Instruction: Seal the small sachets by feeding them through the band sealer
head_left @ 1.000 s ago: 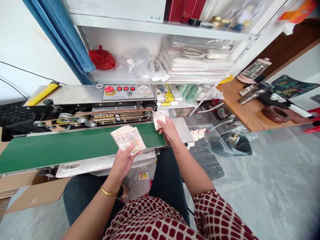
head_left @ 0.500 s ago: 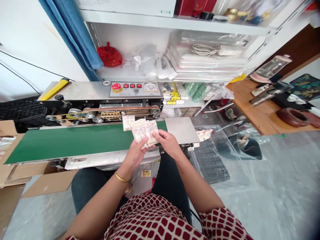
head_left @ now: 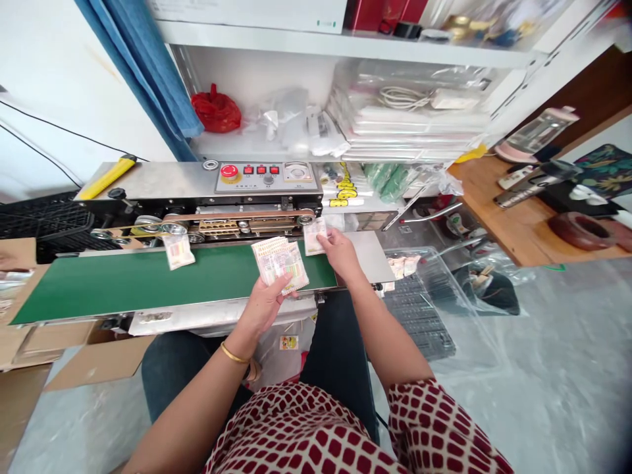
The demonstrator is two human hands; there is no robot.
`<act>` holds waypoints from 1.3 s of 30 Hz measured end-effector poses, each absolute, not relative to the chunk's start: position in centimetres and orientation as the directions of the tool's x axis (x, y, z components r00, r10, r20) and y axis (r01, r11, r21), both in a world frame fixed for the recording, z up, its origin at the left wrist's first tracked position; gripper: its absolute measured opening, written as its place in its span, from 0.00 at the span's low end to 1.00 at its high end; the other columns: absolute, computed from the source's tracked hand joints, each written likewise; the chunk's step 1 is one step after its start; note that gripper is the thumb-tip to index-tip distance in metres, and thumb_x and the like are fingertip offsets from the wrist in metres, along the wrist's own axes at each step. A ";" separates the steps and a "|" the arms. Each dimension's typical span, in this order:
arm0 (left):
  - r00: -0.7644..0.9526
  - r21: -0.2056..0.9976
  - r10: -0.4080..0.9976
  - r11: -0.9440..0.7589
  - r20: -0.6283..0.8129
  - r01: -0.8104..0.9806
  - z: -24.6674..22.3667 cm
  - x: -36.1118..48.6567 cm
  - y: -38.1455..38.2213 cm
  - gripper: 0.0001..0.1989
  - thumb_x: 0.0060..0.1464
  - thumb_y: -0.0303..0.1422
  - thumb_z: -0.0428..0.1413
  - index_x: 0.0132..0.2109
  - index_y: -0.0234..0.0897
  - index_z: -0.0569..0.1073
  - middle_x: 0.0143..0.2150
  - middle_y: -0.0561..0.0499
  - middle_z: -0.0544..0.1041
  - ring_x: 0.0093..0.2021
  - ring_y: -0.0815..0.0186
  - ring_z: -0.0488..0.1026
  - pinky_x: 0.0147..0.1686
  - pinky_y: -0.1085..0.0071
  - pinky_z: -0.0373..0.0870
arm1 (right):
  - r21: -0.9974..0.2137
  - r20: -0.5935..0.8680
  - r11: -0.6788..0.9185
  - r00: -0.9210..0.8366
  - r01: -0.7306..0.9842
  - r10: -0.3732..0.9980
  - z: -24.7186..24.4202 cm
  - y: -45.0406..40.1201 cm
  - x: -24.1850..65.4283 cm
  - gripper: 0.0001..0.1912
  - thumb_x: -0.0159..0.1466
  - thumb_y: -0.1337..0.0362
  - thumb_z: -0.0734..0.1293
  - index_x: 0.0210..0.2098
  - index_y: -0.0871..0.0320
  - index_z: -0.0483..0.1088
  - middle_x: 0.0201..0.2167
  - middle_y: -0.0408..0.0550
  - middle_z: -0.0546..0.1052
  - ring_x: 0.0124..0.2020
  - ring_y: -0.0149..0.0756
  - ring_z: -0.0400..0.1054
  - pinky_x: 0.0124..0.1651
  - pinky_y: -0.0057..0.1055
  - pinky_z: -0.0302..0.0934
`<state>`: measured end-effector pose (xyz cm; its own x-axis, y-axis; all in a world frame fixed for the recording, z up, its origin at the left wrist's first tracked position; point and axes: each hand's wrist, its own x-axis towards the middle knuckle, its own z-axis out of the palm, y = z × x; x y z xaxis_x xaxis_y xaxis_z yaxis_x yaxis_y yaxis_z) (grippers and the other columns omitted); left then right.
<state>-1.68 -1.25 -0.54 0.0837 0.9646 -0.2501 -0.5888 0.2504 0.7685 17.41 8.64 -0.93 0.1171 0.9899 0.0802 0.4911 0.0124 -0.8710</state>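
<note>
Bright, soft light throughout; the floor (head_left: 557, 375) carries a pale sheen at four o'clock; blur and wide-angle stretching toward two o'clock.

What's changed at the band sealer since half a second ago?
A packet has travelled left along the band sealer. The right hand has left the fan of packets and moved right, now holding another packet near the sealer's right end. The left hand still holds the fan over the green conveyor belt.

Packet (head_left: 179, 251) on belt (head_left: 123, 283), shelf (head_left: 271, 38) behind machine (head_left: 168, 181)
</note>
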 end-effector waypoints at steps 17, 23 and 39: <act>0.099 0.791 0.946 0.313 -0.308 -0.526 0.2 -1.8 -1.3 0.22 0.54 0.38 0.63 0.54 0.34 0.73 0.49 0.40 0.80 0.47 0.55 0.79 0.29 0.71 0.79 | -0.984 -0.176 -0.177 0.073 0.003 0.982 -0.3 5.2 18.3 0.16 0.61 0.50 0.67 0.38 0.57 0.68 0.19 0.39 0.72 0.14 0.27 0.62 0.14 0.22 0.50; 0.082 0.794 0.954 0.287 -0.289 -0.536 0.5 -2.1 -1.3 0.20 0.51 0.34 0.66 0.51 0.35 0.75 0.49 0.45 0.79 0.41 0.62 0.78 0.26 0.75 0.75 | -0.922 -0.069 -0.098 0.091 0.375 0.993 -0.2 8.9 17.9 0.11 0.65 0.55 0.63 0.34 0.57 0.68 0.22 0.42 0.72 0.17 0.30 0.63 0.21 0.27 0.55; 0.096 0.770 0.958 0.275 -0.271 -0.576 0.2 -1.4 -0.8 0.20 0.54 0.38 0.64 0.52 0.36 0.75 0.47 0.46 0.79 0.38 0.65 0.76 0.28 0.73 0.76 | -0.988 -0.148 -0.145 -0.048 0.062 0.988 0.2 2.7 16.7 0.19 0.62 0.47 0.66 0.41 0.57 0.72 0.29 0.43 0.78 0.26 0.33 0.71 0.25 0.26 0.62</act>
<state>-1.37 -0.77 0.18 0.0958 0.9578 -0.2708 -0.5760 0.2752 0.7697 16.73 2.69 0.19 -0.0485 0.9878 -0.1480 0.0618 -0.1449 -0.9875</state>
